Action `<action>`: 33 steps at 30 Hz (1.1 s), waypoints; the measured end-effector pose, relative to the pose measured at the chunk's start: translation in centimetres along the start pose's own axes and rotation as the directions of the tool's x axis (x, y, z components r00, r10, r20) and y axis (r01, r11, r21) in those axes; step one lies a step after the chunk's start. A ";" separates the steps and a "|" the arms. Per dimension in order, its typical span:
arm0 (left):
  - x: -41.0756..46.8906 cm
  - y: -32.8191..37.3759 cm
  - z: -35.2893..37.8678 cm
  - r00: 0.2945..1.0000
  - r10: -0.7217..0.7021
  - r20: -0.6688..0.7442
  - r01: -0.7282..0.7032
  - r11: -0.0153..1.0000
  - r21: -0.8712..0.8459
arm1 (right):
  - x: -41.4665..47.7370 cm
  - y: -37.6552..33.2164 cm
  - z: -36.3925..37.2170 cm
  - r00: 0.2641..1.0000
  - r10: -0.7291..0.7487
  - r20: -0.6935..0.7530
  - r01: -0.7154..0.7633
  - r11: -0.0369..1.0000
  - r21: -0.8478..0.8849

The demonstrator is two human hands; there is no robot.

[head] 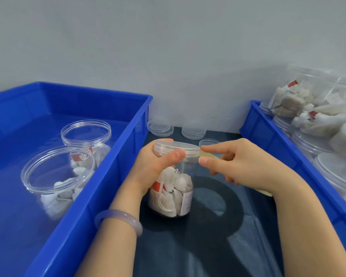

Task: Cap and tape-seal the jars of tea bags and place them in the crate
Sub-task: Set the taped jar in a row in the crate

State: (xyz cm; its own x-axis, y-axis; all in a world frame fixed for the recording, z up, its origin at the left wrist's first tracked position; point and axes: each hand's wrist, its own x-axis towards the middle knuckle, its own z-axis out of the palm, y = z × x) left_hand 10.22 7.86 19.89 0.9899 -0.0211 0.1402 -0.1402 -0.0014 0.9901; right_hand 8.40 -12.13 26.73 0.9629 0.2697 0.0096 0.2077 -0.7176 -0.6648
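A clear jar of tea bags [171, 196] stands on the dark table between two blue crates, with a clear cap [177, 147] on it. My left hand [158, 166] grips the jar just under the cap, thumb across the front. My right hand [242, 166] pinches a yellowish strip of tape [208, 154] between thumb and forefinger at the cap's right edge. The left blue crate [112, 176] holds two jars of tea bags [58, 180] [88, 140], standing upright.
The right blue crate [278, 148] is piled with jars of tea bags [318, 112]. Spare clear lids [160, 127] [194, 130] lie on the table by the grey wall. A small clear ring [209, 141] sits behind my right fingers.
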 end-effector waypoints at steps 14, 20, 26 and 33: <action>-0.3 -0.4 0.2 0.988 -0.021 0.150 0.046 0.984 -0.172 | 0.8 0.4 1.2 0.998 -0.046 0.032 0.044 0.998 0.048; -0.6 0.3 0.6 0.997 0.011 0.076 -0.006 0.998 -0.063 | 0.9 0.7 1.0 0.999 -0.039 0.002 0.039 0.999 0.014; -0.3 1.6 1.0 0.993 0.117 0.002 -0.115 0.976 0.185 | 1.0 -0.2 1.9 0.993 -0.033 -0.112 0.028 0.999 -0.044; -0.3 1.6 0.8 0.994 0.103 -0.042 -0.099 0.991 0.094 | 0.5 -1.3 1.6 0.998 -0.054 -0.028 0.051 0.993 -0.103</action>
State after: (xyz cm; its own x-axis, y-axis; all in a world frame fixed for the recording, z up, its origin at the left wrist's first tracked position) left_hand 9.64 7.03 21.43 0.9701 0.0208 0.2417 -0.2388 -0.0929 0.9666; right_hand 8.35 -10.07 26.42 0.9547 0.2900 0.0661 0.2728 -0.7653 -0.5830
